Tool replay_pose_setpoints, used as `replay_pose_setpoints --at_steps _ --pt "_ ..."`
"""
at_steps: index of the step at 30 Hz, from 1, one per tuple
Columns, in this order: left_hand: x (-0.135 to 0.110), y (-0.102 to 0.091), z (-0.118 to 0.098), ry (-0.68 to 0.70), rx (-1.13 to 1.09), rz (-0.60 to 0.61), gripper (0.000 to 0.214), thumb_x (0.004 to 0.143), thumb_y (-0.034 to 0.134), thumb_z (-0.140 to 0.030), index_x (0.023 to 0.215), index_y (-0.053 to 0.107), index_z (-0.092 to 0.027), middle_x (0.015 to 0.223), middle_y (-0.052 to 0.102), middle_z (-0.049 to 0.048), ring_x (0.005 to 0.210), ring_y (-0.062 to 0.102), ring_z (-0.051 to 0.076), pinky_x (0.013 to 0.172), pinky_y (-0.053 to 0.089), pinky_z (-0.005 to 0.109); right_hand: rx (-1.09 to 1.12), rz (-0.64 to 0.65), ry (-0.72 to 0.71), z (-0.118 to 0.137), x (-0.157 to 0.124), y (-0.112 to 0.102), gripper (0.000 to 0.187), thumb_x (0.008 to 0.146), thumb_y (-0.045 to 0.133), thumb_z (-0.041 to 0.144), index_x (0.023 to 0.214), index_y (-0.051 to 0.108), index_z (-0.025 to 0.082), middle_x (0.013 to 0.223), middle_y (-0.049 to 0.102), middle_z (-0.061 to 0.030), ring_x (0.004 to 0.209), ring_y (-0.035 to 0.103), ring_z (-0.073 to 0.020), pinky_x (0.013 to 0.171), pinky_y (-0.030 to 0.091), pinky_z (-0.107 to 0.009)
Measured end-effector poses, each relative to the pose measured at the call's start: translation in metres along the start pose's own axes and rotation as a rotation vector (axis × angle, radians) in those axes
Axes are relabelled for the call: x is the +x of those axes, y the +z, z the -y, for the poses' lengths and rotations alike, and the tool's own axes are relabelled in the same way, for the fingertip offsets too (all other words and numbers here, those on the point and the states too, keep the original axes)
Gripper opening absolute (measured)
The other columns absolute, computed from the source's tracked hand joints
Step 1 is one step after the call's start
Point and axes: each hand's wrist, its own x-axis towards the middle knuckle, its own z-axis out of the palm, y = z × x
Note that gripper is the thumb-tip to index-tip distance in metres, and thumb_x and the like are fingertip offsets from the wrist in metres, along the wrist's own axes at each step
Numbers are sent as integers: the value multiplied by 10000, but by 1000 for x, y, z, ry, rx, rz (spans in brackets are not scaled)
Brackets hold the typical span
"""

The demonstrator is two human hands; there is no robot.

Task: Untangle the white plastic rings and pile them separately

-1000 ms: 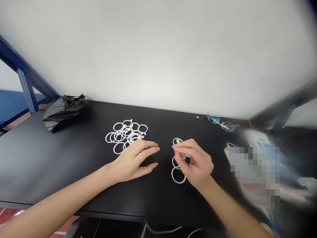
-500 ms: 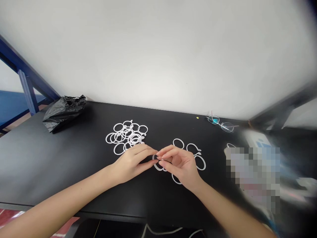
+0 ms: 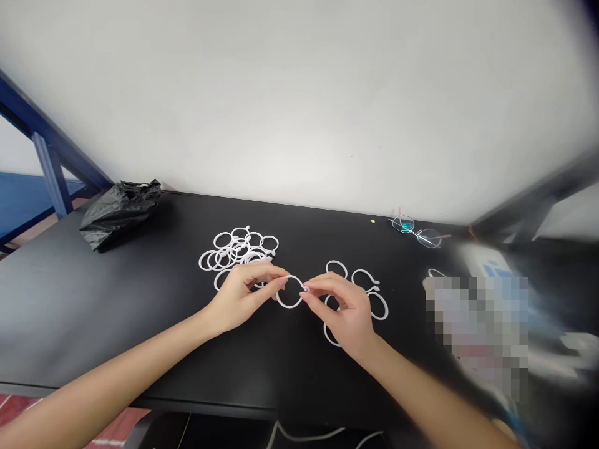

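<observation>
- White plastic ring (image 3: 289,307) with a small knob at one side, held up between both hands in the head view, above the black tabletop (image 3: 116,312) and between two lots of rings.
- Left hand (image 3: 246,296): thumb and forefinger pinch the ring's left side, while the other fingers curl loosely beside them, not spread.
- Right hand (image 3: 344,312): thumb and forefinger press together on the ring's right side, next to the knob, and the other fingers bend in toward the palm. Whether the ring's clasp is open or snapped shut is too small to tell.
- Heap of rings (image 3: 238,249): the larger lot, many overlapping in a tangle, just beyond the left hand, whose fingers cross its near edge.
- Loose rings (image 3: 337,262): a smaller lot, mostly lying singly on the tabletop beyond the right hand, with some partly hidden beneath it.
- How things stand: one ring is in the hands, a few lie spread at the right, and most remain heaped at the left.
- Farther off: a black plastic bag (image 3: 119,215) sits at the far left corner, and a pair of glasses (image 3: 415,234) lies by the wall (image 3: 299,106). A pixelated patch (image 3: 477,330) hides whatever lies at the right.
</observation>
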Motion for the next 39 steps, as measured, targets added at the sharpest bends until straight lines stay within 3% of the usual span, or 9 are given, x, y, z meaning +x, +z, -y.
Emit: replay_pose_setpoints --at_steps 4,9,18,34,39 --pt "-1 -1 -1 70 61 52 206 961 548 -279 1015 711 -167 770 660 33 717 621 135 662 501 262 -40 14 -45 2 0 0 77 836 700 146 815 716 218 721 719 -22 632 666 -153 578 555 -295" --pt "-4 -1 -2 141 137 152 328 869 689 -337 1163 634 -203 852 627 23 817 591 167 802 492 337 -33 -14 -78 2 -1 -1 96 838 695 134 800 711 221 703 716 -13 603 652 -147 566 539 -292" --pt "-2 -8 -5 99 184 151 285 925 609 -325 1188 565 -225 959 574 38 872 562 164 817 493 321 29 62 -138 -3 3 -4 304 869 624 60 1061 745 262 859 771 -39 750 727 -176 647 599 -305" --pt "-1 -10 -9 106 242 178 217 942 584 -300 1143 560 -220 935 551 28 873 532 162 823 458 313 7 109 -124 -4 2 -6 284 900 587 85 1062 739 262 850 761 -36 751 726 -170 653 602 -302" --pt "1 -13 -2 225 385 114 303 879 659 -304 1131 529 -198 1033 565 55 953 548 185 857 466 333 -28 83 -110 -6 2 -3 270 887 616 104 1077 729 260 925 770 -48 808 734 -189 734 612 -345"
